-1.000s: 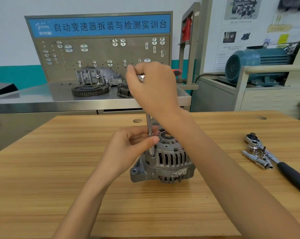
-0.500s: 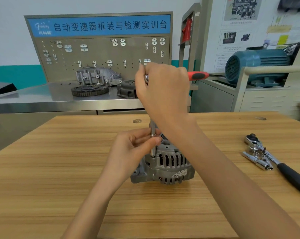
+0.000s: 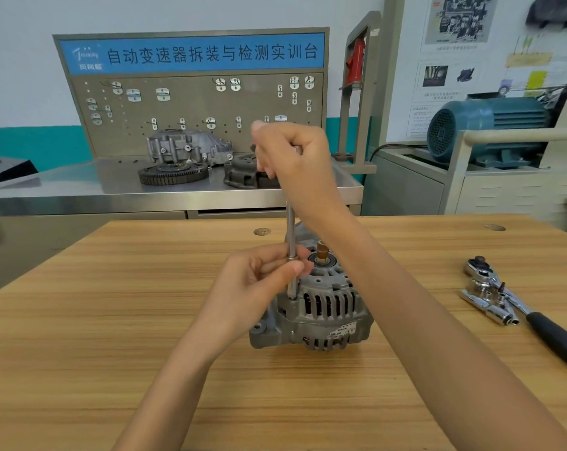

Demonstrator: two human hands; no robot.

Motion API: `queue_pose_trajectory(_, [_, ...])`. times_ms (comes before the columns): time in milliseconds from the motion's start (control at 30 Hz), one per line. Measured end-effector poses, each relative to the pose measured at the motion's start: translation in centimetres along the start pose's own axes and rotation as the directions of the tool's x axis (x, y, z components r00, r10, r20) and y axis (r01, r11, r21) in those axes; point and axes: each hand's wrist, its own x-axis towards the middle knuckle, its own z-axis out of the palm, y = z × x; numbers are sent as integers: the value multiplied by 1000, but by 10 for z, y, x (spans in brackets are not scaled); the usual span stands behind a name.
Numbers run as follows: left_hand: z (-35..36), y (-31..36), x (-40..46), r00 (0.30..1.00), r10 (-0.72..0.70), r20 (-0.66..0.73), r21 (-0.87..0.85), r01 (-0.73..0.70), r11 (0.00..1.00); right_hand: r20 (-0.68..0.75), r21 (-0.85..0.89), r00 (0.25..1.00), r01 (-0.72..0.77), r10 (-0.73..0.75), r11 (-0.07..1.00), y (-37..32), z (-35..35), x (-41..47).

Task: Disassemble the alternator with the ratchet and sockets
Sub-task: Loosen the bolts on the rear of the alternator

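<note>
Alternator (image 3: 321, 307): standing mid-bench (image 3: 113, 320), shaft up, exposing bolts.
Left hand (image 3: 259, 281): fingers pinching extension bar (image 3: 291, 236), keeping it vertical.
Right hand (image 3: 295, 161): fingers gripping ratchet head, turning it.

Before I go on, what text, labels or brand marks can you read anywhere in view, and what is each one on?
"自动变速器拆装与检测实训台": white characters on the blue header of the tool board.
Logo at the header's left end: script and characters too blurred to read.
Sticker on the alternator: print too small to read.
Wall posters: text too small and blurred.
Nothing readable on the ratchet or the blue motor.
</note>
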Motion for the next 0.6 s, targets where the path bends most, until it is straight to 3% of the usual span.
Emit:
queue_pose_trajectory(67, [1, -2, -1, 1000, 23, -11, -16, -23, 1000, -69, -204, 993, 78, -94, 976, -1, 3, -4])
queue_pose_trajectory(100, [2, -3, -2, 999, 34, -21, -23, -34, 999, -89, -410, 984, 103, -152, 906, -1, 3, -5])
queue_pose_trajectory(167, [5, -4, -2, 997, 56, -48, -6, -56, 998, -93, -832, 968, 52, -231, 553, -5, 7, -8])
queue_pose_trajectory(200, [7, -5, -2, 996, 66, -63, 9, -65, 998, -85, -918, 968, 16, -235, 397, -8, 8, -9])
queue_pose_trajectory(233, [8, -5, -2, 994, 73, -79, 24, -71, 997, -84, -941, 971, -4, -222, 339, -10, 9, -10])
queue_pose_trajectory(300, [8, -5, -1, 992, 81, -94, 61, -76, 995, -81, -911, 976, 9, -201, 412, -10, 9, -8])
queue_pose_trajectory(433, [2, -3, -1, 999, 34, -35, 39, -33, 999, -61, -512, 987, 95, -146, 854, -2, 5, -1])
queue_pose_trajectory(533, [2, -2, -2, 1000, 6, -1, -12, -6, 1000, 21, -180, 998, 58, -55, 982, 0, 0, 3])
queue_pose_trajectory(600, [3, -1, -1, 1000, 9, -7, -10, -9, 1000, 41, 20, 999, -4, 3, 1000, 0, -2, 3])
